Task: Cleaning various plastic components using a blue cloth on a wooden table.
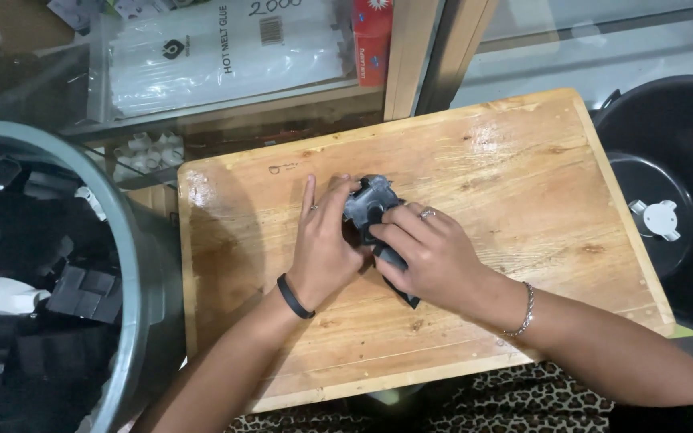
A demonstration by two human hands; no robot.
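Note:
On a wooden board (483, 160), both of my hands close around a dark grey plastic part (370, 202) with a black piece sticking out below it toward me. My left hand (322, 244) grips the part from the left, index finger stretched out flat on the board. My right hand (431, 256) holds it from the right, fingers pressed over its front. A black band circles my left wrist, a silver chain bracelet my right wrist, and each hand wears a ring. Much of the part is hidden under my fingers.
A large grey-green tub (134, 265) of black plastic pieces stands at the left. A black round bin (675, 184) with a white fitting inside sits at the right. Bags of white sticks (218, 56) and a red box (372, 40) lie behind glass at the back.

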